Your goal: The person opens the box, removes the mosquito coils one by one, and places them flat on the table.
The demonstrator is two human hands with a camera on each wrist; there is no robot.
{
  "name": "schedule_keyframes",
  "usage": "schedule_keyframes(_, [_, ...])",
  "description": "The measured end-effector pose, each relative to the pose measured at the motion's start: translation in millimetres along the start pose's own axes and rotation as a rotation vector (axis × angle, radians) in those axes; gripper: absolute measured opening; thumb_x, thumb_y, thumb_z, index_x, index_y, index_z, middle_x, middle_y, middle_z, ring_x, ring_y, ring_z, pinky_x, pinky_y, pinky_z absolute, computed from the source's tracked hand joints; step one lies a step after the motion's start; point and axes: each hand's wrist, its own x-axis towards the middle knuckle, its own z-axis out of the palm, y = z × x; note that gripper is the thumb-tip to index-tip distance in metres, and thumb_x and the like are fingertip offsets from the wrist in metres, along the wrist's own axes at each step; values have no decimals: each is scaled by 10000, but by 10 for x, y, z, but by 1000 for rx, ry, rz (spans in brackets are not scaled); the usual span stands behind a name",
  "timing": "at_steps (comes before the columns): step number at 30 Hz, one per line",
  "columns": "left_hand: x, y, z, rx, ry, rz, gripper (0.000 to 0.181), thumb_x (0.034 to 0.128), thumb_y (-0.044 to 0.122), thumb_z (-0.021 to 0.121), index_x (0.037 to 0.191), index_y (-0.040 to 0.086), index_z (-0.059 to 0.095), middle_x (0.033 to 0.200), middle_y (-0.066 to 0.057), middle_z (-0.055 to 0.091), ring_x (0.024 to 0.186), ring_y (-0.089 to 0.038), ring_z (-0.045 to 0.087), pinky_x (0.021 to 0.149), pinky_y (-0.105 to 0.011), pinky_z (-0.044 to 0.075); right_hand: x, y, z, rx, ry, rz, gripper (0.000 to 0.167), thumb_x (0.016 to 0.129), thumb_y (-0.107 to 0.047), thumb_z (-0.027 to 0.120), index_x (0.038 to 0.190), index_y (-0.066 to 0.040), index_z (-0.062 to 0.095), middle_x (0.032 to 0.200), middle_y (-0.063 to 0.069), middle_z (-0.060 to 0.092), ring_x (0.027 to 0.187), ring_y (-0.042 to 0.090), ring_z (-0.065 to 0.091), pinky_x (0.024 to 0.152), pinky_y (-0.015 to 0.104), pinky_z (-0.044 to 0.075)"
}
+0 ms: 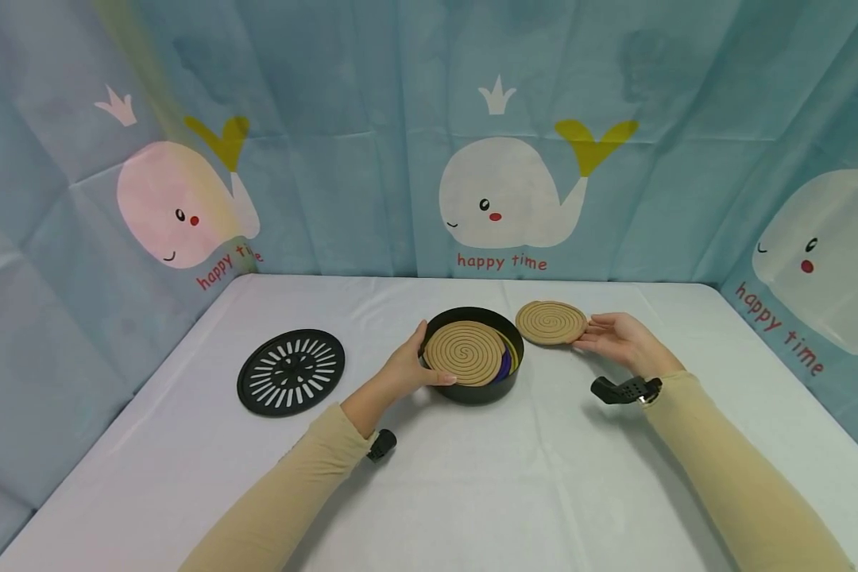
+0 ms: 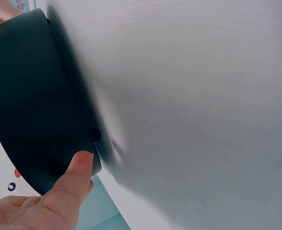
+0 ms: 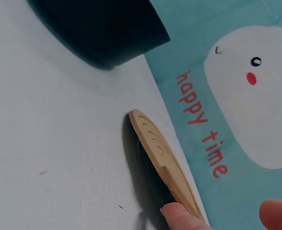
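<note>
Head view: left hand [image 1: 400, 369] gripped the round black container [image 1: 475, 395] at its left side, thumb over the near rim. Container sat on the white counter [image 1: 472, 492] holding a beige coiled mat [image 1: 465, 353] on top, with edges of a purple piece [image 1: 504, 365] and a yellow piece [image 1: 514, 351] showing beneath on the right; full count hidden. Second mat [image 1: 551, 322], same beige coil, was outside, just right of the container; right hand [image 1: 625, 342] touched its edge with loosely extended fingers, not clenched. Slotted black disc [image 1: 291, 372] lay flat, well apart on the left. Progress judged partway: pieces stacked in the container, one mat outside, disc off; sorting out those last two looked left. Left wrist view: fingers [image 2: 79, 165] pressed on the container's dark outer wall; contents not visible. Right wrist view: one fingertip met the second mat's lower edge, another stood apart from it, so no pinch visible; dark area underneath, piece or shadow, couldn't tell. Container near it, inside unseen.
</note>
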Motion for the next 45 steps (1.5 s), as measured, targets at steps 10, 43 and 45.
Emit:
schedule_keyframes(10, [8,-14,0,5,6,-1,1128,763,194,853,1579,136,77,1596,-147,175,1451,-346,170,1146,-522,204,-128,-14,-77,-99,-23,-36,655,1055,-147,164,1430,-226,-368,1525,-4,-355,1434,206,-199,1165,343,-16])
schedule_keyframes(43, [6,5,-5,5,-2,12,1120,767,179,850,1577,122,79,1590,-163,186,1447,-356,178,1143,-524,210,-612,316,370,-306,-272,-100,618,1054,-77,256,1522,-41,-145,1583,171,-190,1465,304,-92,1173,397,13])
schedule_keyframes(45, [8,5,-3,7,-2,11,1120,766,180,851,1577,122,80,1589,-164,188,1446,-357,180,1143,-525,211,-609,342,411,-311,-290,-95,611,1056,-79,256,1524,-39,-134,1585,173,-182,1464,310,-86,1172,402,16])
